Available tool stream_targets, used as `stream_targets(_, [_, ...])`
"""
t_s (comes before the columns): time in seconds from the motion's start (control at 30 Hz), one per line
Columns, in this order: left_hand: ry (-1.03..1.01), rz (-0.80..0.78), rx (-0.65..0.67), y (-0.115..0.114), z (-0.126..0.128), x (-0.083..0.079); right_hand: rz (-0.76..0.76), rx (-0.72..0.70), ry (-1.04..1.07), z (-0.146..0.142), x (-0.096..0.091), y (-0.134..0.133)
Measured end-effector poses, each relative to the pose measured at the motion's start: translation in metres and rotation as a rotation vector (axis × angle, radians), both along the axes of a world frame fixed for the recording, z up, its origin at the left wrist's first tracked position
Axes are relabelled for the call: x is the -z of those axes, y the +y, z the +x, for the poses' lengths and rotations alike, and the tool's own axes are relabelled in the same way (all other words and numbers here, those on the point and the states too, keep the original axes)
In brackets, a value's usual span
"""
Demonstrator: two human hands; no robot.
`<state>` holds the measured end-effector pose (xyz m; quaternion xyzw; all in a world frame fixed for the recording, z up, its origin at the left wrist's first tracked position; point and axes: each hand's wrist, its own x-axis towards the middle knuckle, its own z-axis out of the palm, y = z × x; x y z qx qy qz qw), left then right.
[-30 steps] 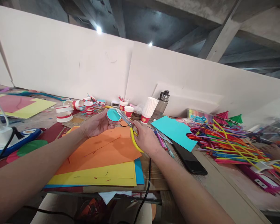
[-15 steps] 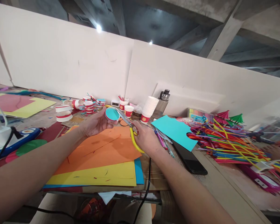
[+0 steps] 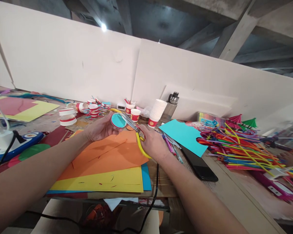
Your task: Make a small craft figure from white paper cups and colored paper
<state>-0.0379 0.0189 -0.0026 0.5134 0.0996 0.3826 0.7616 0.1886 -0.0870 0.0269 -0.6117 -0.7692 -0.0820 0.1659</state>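
Between the fingers of my left hand (image 3: 101, 127) is a small round paper cup piece (image 3: 118, 120) with a turquoise disc on its face and a pale, reddish rim. My right hand (image 3: 154, 143) grips scissors (image 3: 130, 123), whose metal blades point left and lie against the right edge of the disc. I cannot tell how far apart the blades are. Both hands are above a sheet of orange paper (image 3: 107, 152), which lies on yellow paper (image 3: 95, 185) and blue paper (image 3: 146, 178). Right of my right hand is a turquoise sheet (image 3: 184, 136) with a rounded notch.
A cup stack (image 3: 157, 112) and a water bottle (image 3: 170, 105) stand behind my hands. Cut cup pieces (image 3: 67, 117) sit at the left. A black phone (image 3: 201, 167) and pipe cleaners (image 3: 239, 149) lie right. Another person's hand (image 3: 291, 161) is at the far right.
The cup piece has turned slightly in my left hand, and the blades now reach a little farther over its edge. The view has shifted slightly.
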Motion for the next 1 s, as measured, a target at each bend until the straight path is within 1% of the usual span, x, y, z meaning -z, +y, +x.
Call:
stream_targets(0.23, [-0.031,-0.017,0.023,0.0053,-0.0032,0.0028,0.005,-0.024,0.014,-0.0004,0.0008,0.0007])
stream_targets(0.33, [-0.023,-0.049,0.007,0.0069,-0.0041,0.003,0.009,-0.03,0.011,-0.0003,0.001,0.0011])
stream_targets(0.47, [-0.009,-0.105,-0.025,0.0075,-0.0051,0.0014,0.025,-0.04,-0.006,0.0,0.0011,0.0019])
stream_targets(0.63, [-0.014,-0.136,-0.044,0.0064,-0.0056,-0.0011,0.035,-0.041,-0.035,0.0001,0.0007,0.0019])
stream_targets(0.87, [-0.01,-0.123,-0.019,0.0054,-0.0066,-0.0033,0.047,-0.045,-0.069,-0.0001,0.0005,0.0016])
stream_targets(1.0, [-0.003,-0.136,-0.032,0.0035,-0.0065,-0.0062,0.038,-0.038,-0.064,-0.0007,-0.0003,0.0014])
